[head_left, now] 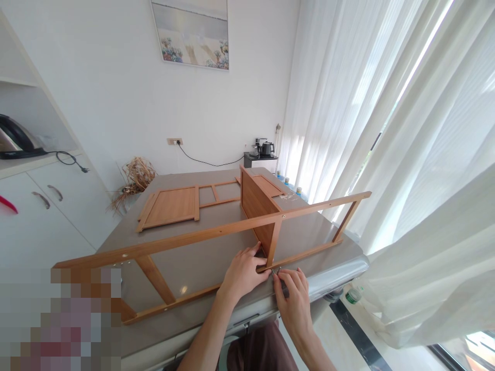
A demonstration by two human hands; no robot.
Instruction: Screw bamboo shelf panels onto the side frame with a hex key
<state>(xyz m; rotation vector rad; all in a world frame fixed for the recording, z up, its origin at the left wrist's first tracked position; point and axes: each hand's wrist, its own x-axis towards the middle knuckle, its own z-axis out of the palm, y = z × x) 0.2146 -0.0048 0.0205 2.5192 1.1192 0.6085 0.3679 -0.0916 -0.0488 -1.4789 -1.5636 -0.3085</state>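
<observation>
The grey counter (301, 232) carries a long wooden frame (209, 234), standing on edge along its near side. An upright wooden panel (256, 206) meets the frame partway along, reaching back across the surface. The left hand (243, 272) grips the frame low at this joint; the right hand (294, 287) pinches a small metal piece (279, 270) just beside it.

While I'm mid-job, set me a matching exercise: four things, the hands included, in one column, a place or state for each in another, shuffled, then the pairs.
1. Left hand
2. Right hand
3. Framed picture
4. Kettle

A. Pinching a small metal piece
B. On the white cabinet
C. Gripping the wooden frame
D. Hanging on the wall

Pairs: 1-C, 2-A, 3-D, 4-B
</observation>
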